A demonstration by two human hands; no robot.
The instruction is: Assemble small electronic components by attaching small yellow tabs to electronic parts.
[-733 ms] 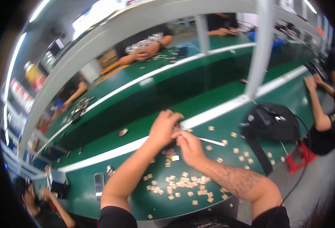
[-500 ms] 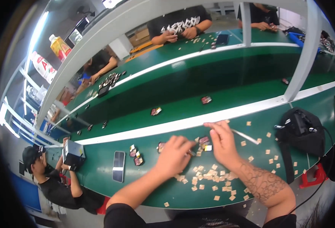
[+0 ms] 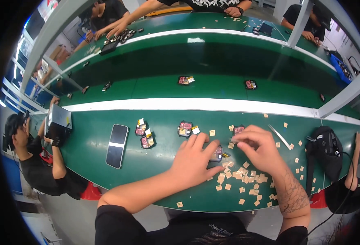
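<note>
My left hand [image 3: 195,158] rests on the green bench, thumb and forefinger on either side of a small dark electronic module [image 3: 216,154] with a yellow-and-black tab. Above it, my right hand [image 3: 258,148] has thumb and forefinger pinched; whatever is between the tips is too small to name. Partly behind those fingers lies another module with a red circuit board [image 3: 238,129]. One more module [image 3: 185,128], with a white-and-yellow piece, lies beyond my left fingertips. Small beige squares [image 3: 241,174] are heaped nearest my right wrist.
A phone [image 3: 117,146] lies at left beside two modules [image 3: 147,141]. Tweezers [image 3: 281,136] and a black bag [image 3: 326,153] are at right. A white rail [image 3: 196,104] divides the bench from a green strip with more modules. Co-workers sit around.
My view has shifted. The right hand has gone from extended fingers to a pinch near a module. The left hand has come down around a module and keeps it on the bench.
</note>
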